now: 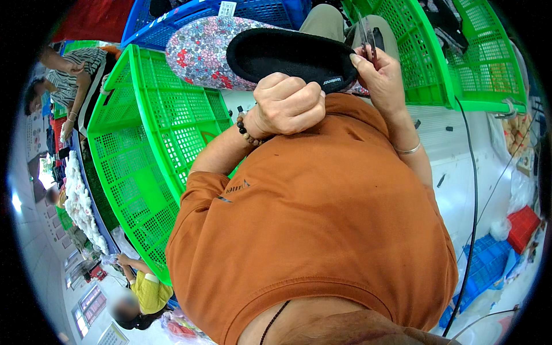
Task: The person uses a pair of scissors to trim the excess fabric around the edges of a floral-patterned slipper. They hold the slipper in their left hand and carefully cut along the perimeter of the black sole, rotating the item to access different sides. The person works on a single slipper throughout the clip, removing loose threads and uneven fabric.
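A black slipper [290,54] with a soft dark lining and a small pale label lies across my lap. My left hand [290,103], a beaded bracelet at its wrist, is closed in a fist at the slipper's near rim; its fingertips are hidden. At the slipper's right end, my right hand [379,72] has thumb and finger pinched close to the edge. A small pair of snips [369,43] with dark red handles stands up from that hand, blades pointing away from me. Beneath the slipper, to its left, is a floral-patterned cloth piece [198,52] with a rounded end.
Green plastic crates [138,144] stand close on my left, and another green crate [425,52] on my right. A blue crate [259,11] is ahead. A black cable [472,190] hangs at the right. Two people work at the left, near a table of white pieces [80,195].
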Available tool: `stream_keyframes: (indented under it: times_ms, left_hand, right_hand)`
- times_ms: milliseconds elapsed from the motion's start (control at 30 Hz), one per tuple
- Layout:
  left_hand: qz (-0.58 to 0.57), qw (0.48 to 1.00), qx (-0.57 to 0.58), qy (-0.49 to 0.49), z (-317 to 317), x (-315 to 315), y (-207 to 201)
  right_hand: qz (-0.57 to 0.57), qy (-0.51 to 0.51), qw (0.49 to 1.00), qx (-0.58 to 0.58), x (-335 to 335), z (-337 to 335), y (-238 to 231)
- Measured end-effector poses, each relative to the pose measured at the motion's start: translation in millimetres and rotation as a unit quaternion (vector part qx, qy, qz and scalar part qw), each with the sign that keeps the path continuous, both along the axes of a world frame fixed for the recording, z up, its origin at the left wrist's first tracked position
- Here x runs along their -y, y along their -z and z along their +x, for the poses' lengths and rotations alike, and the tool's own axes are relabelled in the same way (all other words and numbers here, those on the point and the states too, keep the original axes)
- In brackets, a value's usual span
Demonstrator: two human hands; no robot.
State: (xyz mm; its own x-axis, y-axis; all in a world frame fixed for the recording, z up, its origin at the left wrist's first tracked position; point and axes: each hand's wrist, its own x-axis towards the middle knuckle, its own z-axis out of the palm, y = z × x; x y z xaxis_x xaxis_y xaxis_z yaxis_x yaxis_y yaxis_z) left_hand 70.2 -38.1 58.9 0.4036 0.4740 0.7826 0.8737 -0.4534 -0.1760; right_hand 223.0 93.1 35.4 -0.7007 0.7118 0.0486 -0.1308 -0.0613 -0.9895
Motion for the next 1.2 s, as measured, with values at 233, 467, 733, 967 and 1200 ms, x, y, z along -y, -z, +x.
stream_keyframes:
  times_ms: [233, 467, 733, 967, 1200]
  left_hand:
    - [0.012, 1.0, -0.024, 0.001, -4.1, -1.5, -5.1]
    - [-0.073, 0.996, 0.006, 0.05, -5.0, -0.2, -6.1]
    - [-0.042, 0.997, 0.06, 0.04, -4.1, 1.3, -12.7]
    - [-0.026, 0.994, 0.106, 0.03, 1.1, 3.7, -15.5]
    - [-0.019, 0.98, 0.197, 0.028, 5.5, -1.8, -8.7]
  right_hand:
    - [-0.035, 0.007, 0.998, -0.045, 2.3, 1.4, 2.7]
    - [0.327, -0.081, 0.933, -0.124, -14.3, 0.5, -3.0]
    - [0.453, -0.064, 0.882, -0.11, -9.3, 13.5, -2.7]
    - [0.585, 0.097, 0.795, -0.131, 4.9, 16.8, -4.5]
    - [0.553, 0.144, 0.812, -0.121, 10.5, 16.4, -1.8]
